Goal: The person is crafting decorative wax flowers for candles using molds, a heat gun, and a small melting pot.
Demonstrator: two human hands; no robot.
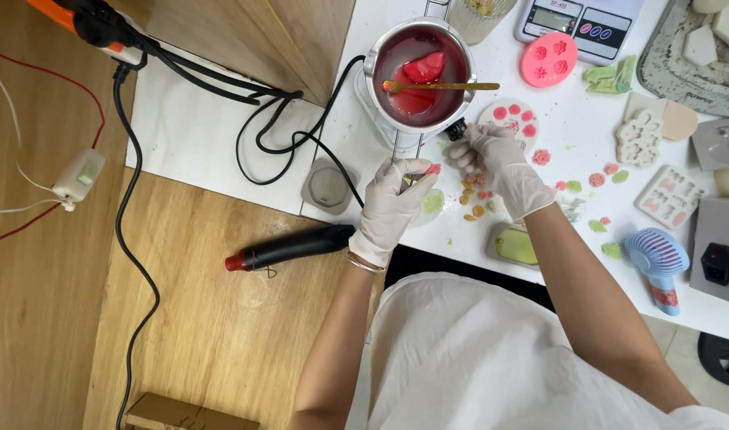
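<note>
A white-gloved left hand pinches a small pink wax piece between thumb and fingertips, its other fingers curled, just below the round metal melting pot of red molten wax on a white worktable. The white-gloved right hand, to the lower right of the pot, is bent over the black knob at the pot's base, fingers loosely closed; whether it grips the knob cannot be told. A gold spoon lies across the pot's rim, a solid red chunk unmelted inside. Right of the pot sit a round white mould with pink shapes, a pink flower mould and a digital scale; scattered wax bits lie below it. Black cords loop left of the pot, and a black heat gun rests on the wooden floor lower left. The cord running close by the pot's base looks a snag risk: a tug could tip hot wax toward the hands.
</note>
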